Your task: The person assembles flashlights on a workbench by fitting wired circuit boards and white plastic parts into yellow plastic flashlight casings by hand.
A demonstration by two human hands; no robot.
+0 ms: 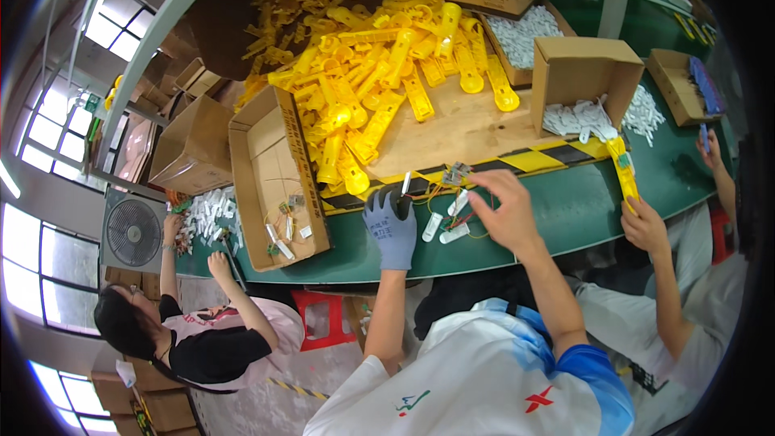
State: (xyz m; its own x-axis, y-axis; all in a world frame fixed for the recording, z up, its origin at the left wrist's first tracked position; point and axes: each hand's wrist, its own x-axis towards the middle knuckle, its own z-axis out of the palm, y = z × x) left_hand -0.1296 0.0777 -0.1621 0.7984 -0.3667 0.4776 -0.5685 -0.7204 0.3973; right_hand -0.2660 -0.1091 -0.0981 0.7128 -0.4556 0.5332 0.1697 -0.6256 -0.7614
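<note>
The low cardboard tray (260, 149) on the left has a few wired boards (286, 208) and white pieces in it, while the open box (583, 64) to the right holds loads of white parts (578, 120). Wired white modules (454, 233) lie on the green table between the gloved left hand (391, 230), fingers curled, and bare right hand (511, 211), fingers partly bent; can't tell if either's gripping anything.

Small dark print on left glove (391, 232), centre, printed characters along box (300, 161), left of centre, green emblem (412, 404) and red emblem (538, 399) on shirt (476, 371), bottom centre.
</note>
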